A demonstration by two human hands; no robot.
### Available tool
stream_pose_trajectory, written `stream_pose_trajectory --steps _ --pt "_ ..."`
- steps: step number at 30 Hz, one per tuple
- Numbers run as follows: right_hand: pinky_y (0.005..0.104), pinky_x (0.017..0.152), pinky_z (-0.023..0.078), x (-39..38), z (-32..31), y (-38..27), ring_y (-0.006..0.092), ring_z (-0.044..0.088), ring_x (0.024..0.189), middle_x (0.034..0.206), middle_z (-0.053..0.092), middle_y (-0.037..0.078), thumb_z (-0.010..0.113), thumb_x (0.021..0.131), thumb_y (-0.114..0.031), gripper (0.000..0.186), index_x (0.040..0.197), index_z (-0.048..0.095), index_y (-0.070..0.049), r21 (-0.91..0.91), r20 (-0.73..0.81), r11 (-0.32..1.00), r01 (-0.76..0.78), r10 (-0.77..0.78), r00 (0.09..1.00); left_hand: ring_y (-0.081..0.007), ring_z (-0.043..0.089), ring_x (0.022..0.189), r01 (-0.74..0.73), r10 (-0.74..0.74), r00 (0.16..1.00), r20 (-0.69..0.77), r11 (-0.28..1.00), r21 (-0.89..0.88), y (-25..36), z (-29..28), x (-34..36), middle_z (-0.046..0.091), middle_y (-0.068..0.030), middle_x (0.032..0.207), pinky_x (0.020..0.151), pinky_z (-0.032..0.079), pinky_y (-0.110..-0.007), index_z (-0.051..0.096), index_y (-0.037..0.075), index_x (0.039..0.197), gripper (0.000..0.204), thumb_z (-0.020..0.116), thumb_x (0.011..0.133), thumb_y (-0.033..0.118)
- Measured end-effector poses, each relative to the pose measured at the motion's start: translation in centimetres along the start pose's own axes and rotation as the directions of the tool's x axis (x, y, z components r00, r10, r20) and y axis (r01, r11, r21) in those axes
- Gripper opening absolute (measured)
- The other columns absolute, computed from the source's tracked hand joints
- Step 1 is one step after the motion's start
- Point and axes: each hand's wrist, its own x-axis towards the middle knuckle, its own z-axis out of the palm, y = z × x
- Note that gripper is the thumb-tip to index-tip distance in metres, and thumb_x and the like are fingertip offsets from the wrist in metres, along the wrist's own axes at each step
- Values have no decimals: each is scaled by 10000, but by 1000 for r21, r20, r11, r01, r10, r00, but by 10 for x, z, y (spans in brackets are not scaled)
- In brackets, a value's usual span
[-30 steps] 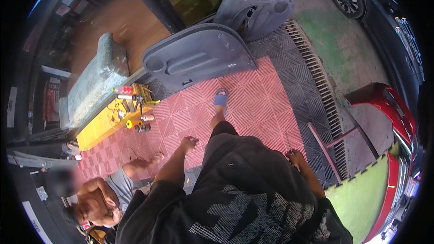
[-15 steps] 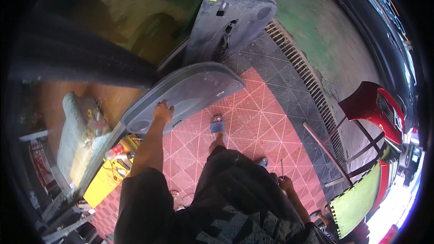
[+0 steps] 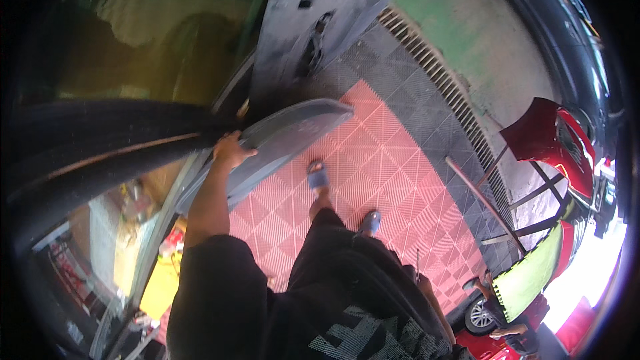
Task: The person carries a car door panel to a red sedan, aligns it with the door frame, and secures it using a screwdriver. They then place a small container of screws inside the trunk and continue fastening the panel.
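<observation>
A grey car door panel (image 3: 283,140) leans at a tilt beside a glass-fronted wall at my left. My left hand (image 3: 231,151) is closed over its upper edge, with the thumb lying on the near face. Low by my right thigh, my right hand (image 3: 425,285) is closed round a thin-shafted tool (image 3: 418,263) that points upward. Its handle is hidden in the fist, so I cannot tell its exact kind. Behind the first panel stands another grey door panel (image 3: 280,33), dusty, with cut-outs and a small yellow-green sticker.
Red floor tiles (image 3: 373,167) lie under my feet, bordered by dark tiles and a drain grate (image 3: 440,60). To the right, a red car body part (image 3: 543,130) rests on a metal stand (image 3: 487,207) near a green foam mat (image 3: 530,277). A yellow container (image 3: 159,287) sits at lower left.
My left hand has gone from the panel's face to its upper edge and closed on it. The panel now stands steeper, showing less of its face. My right hand keeps the tool.
</observation>
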Motion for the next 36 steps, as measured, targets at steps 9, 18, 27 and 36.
stream_pose_trajectory --steps 9,18,27,36 --pt "487 936 567 29 -1 -14 416 747 1103 1168 768 263 693 985 -377 425 1247 733 -44 -16 65 997 73 -72 995 -408 722 1095 -255 272 959 82 951 -176 49 195 -149 759 -179 1133 951 560 -546 727 110 1208 409 745 952 428" --pt "339 491 562 55 -81 -30 157 688 669 897 729 74 729 1019 -291 367 1304 686 -64 222 110 974 -33 8 994 -368 723 1155 -33 54 973 226 995 -97 122 275 -243 765 -136 1191 1060 504 -564 722 155 1259 382 718 989 426" --pt "337 536 525 61 -146 85 164 652 668 911 724 78 739 1011 -292 370 1284 693 -47 141 -27 981 132 -129 991 -348 704 1248 125 -118 975 189 992 -23 152 389 -291 756 -137 1272 1105 503 -553 733 215 1285 302 659 998 269" --pt "438 868 572 66 -183 253 305 744 1012 1067 786 165 746 999 -230 307 1249 735 -52 100 88 974 204 -213 973 -323 609 1400 360 -349 925 149 931 -61 177 442 -314 687 -134 1436 1179 422 -568 706 181 1347 341 574 1033 166"
